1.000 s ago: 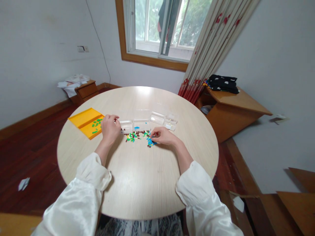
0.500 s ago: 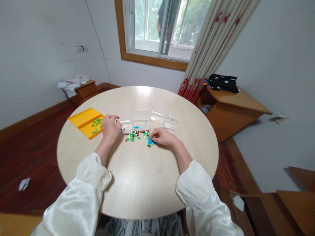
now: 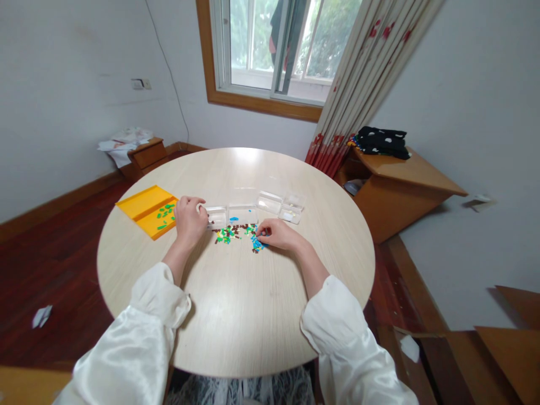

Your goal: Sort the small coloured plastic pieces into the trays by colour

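Note:
My left hand (image 3: 190, 218) is at the left end of a clear plastic box (image 3: 217, 217), its curled fingers and thumb closed around that edge. A second clear compartment (image 3: 248, 214) beside it has a few blue pieces (image 3: 234, 219) inside. In front of the boxes lies a loose pile of small green, brown and yellow pieces (image 3: 228, 234). My right hand (image 3: 279, 233) rests by a cluster of small blue pieces (image 3: 257, 243), thumb and fingertips pinched together at its edge. Whatever is between those fingertips is too small to make out.
A yellow open case (image 3: 145, 202) with several green pieces (image 3: 166, 211) lies left of my left hand. More clear boxes (image 3: 270, 202) stand at the back right. The round table (image 3: 236, 315) carries everything. A wooden cabinet (image 3: 405, 191) stands beyond its right edge.
Almost nothing differs. My right fingertips have shifted very slightly at the blue pieces; my left hand stays at the clear box.

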`<action>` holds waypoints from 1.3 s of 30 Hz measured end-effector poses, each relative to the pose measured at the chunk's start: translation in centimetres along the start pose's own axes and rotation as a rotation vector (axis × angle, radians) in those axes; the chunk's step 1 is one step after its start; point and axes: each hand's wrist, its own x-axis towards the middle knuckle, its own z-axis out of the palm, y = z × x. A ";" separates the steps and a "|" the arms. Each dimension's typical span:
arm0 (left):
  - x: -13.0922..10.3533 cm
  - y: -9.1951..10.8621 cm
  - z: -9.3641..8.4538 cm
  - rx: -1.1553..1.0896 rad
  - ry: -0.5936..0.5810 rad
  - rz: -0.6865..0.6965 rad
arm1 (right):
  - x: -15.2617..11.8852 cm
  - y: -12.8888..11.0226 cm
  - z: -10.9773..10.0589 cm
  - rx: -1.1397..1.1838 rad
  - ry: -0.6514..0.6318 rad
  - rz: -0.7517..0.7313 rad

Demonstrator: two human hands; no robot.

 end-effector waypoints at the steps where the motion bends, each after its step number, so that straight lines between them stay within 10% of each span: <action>1: 0.0 0.0 0.0 -0.003 0.003 0.000 | 0.0 0.0 0.0 -0.004 0.001 0.006; 21: 0.4 0.7 -0.4 -0.226 0.103 -0.037 | 0.1 0.1 0.0 -0.051 -0.026 -0.001; 39: -3.3 4.5 1.5 -0.391 -0.573 0.506 | 0.4 -0.7 0.3 0.117 0.100 -0.009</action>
